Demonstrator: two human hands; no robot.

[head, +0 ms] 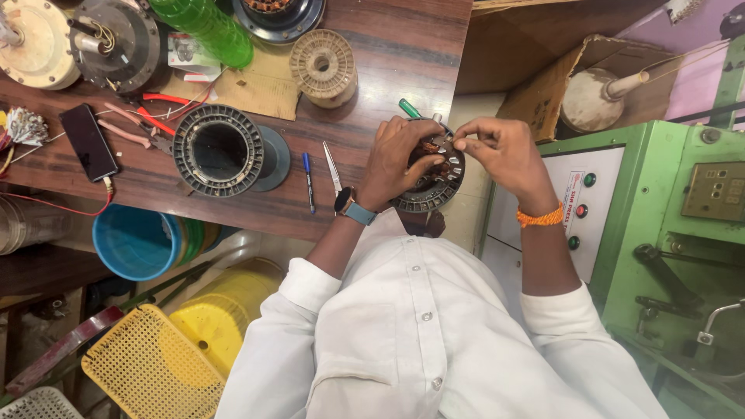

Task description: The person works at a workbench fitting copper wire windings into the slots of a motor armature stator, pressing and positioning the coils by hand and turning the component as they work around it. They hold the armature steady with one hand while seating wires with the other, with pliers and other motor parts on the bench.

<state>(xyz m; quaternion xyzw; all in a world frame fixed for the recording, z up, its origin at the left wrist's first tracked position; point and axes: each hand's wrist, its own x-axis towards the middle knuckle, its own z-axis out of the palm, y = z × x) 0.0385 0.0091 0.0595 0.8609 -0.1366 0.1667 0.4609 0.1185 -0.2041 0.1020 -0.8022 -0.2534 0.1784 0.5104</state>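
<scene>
Edge: stator [434, 182] overhangs the table [372, 70] rim at 5 o'clock.
Left hand [400, 159]: curled, gripping stator.
Right hand [500, 151]: fingertips pinching its winding.

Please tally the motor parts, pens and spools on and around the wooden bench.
Ring-shaped slotted motor cores: 2, one on the bench, one held in both hands
Round motor housings: 3
Pens: 2
Spools: 1
Total: 8

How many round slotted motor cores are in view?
2. One dark ring-shaped slotted motor core lies on the wooden bench; another, copper-wound, is held in both hands. More may be hidden at the top.
</scene>
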